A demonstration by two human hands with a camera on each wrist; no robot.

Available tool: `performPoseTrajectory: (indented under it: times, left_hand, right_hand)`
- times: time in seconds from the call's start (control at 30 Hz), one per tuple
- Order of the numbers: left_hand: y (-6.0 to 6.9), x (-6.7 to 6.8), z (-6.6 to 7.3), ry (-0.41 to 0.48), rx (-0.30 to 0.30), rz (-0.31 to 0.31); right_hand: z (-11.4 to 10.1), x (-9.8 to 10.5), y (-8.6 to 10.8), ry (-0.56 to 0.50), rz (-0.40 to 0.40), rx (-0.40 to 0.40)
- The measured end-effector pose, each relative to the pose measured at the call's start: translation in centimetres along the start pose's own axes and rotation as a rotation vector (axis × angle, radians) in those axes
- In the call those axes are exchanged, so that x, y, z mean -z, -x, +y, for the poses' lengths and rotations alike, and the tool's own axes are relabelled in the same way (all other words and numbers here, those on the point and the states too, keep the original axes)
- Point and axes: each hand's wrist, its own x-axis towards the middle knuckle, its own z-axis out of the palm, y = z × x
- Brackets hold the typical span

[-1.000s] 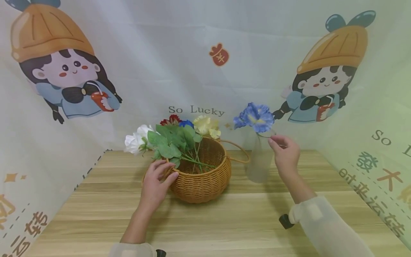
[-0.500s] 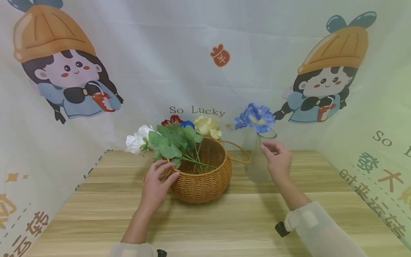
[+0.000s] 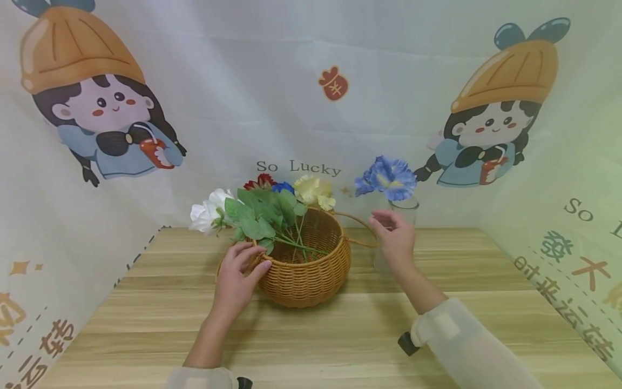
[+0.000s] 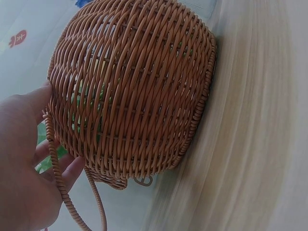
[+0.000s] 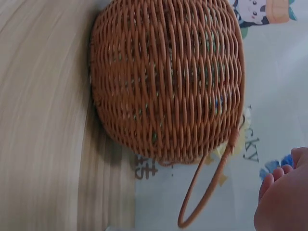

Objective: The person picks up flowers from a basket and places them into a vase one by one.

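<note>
A brown wicker basket (image 3: pixel 303 283) stands on the table. My left hand (image 3: pixel 238 281) holds its left rim, with thumb and fingers about the edge beside the handle (image 4: pixel 58 175) in the left wrist view. Leaning out of the basket are artificial flowers: a white one (image 3: pixel 208 212), a yellow one (image 3: pixel 311 189), a red one (image 3: pixel 259 182) and a dark blue one (image 3: pixel 283 187). A light blue flower (image 3: pixel 389 178) stands in a clear vase (image 3: pixel 409 213). In front of that vase, partly hiding it, is my right hand (image 3: pixel 398 240), loosely bent and holding nothing, near the basket's right handle (image 5: pixel 209 187).
The wooden table (image 3: pixel 311 346) carries the basket and the vase, which stand close together. A printed white cloth (image 3: pixel 243 108) hangs behind and along both sides. The right handle sticks out toward the vase.
My right hand has moved left and slightly down, from the vase's rim to beside the basket's right handle. My left hand, the basket and the flowers stay almost unchanged.
</note>
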Motion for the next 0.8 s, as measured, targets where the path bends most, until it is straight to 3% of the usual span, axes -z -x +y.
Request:
performPoseTrajectory:
  times: [0.2, 0.43, 0.63, 0.8]
  left_hand:
    - [0.0, 0.0, 0.0, -0.001, -0.001, 0.001]
    - [-0.1, 0.0, 0.0, 0.002, -0.006, 0.001]
    - [-0.1, 0.1, 0.1, 0.011, -0.007, 0.006]
    - [0.0, 0.1, 0.1, 0.015, -0.002, 0.003]
  right_hand:
    - [-0.7, -2.1, 0.0, -0.031, -0.068, -0.005]
    - [-1.9, -4.4, -0.2, -0.023, -0.084, 0.009]
    - [-3.2, -6.9, -0.3, -0.122, -0.097, -0.021]
    - [-3.9, -9.0, -0.3, -0.201, -0.166, -0.041]
